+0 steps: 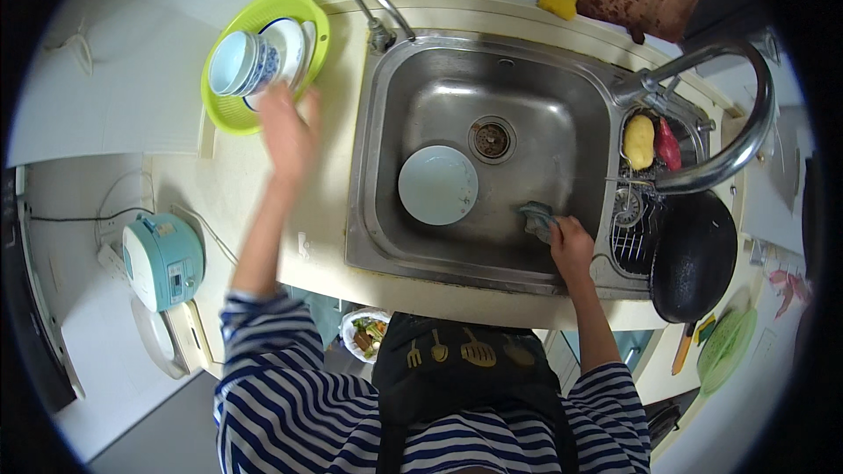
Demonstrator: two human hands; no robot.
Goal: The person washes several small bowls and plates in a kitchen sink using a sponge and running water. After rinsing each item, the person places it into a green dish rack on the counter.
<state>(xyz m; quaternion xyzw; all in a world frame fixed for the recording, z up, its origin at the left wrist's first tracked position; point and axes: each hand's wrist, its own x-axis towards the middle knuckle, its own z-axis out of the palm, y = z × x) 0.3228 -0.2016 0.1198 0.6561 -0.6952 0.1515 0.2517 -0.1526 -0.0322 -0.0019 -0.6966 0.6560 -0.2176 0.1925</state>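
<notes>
My left hand [290, 135] is motion-blurred at the near edge of a lime-green plastic basket [220, 115]. Its fingers overlap a blue-rimmed plate [284, 46] there, and whether they touch it is unclear. A stack of bowls [232, 64], some blue-patterned, lies tilted on plates in that basket. Over the right front of the stainless steel sink [435, 89], my right hand [573, 247] grips a grey-green dishcloth [538, 218]. A pale dish [438, 185] with a small floral print rests on the sink bottom, left of the drain strainer [492, 139].
Two curved faucets [388, 6] [757, 105] rise at the sink's back left and right. A potato [639, 141], a red sweet potato [668, 145] and a black wok [695, 257] occupy the right side. A turquoise rice cooker [164, 263] sits left; a yellow sponge [556, 0] lies behind.
</notes>
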